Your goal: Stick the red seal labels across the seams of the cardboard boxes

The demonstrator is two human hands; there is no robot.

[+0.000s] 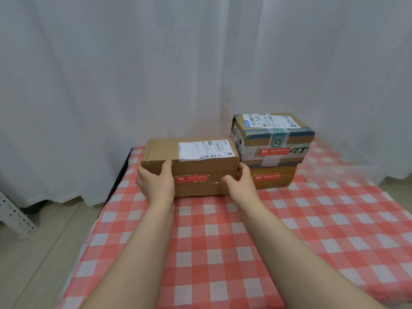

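Cardboard box (200,167), oblong, left hand (156,184), right hand (243,184) gripping ends

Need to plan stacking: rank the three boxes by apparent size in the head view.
1. Held box: looks largest, though nearest the camera.
2. Taped box: slightly smaller, farther back, so unsure.
3. Bottom box: smallest showing, but mostly hidden under the taped box.

We see the long box (200,172), plain brown cardboard, lying flat on the counter (223,241) with a white shipping slip (205,149) on top and a red seal label (191,178) on its front face. Just beside its right end, the upper box (272,132) (heavily taped) sits on the lower box (287,177); their fronts carry a second red label (275,150) and a third red label (266,176).
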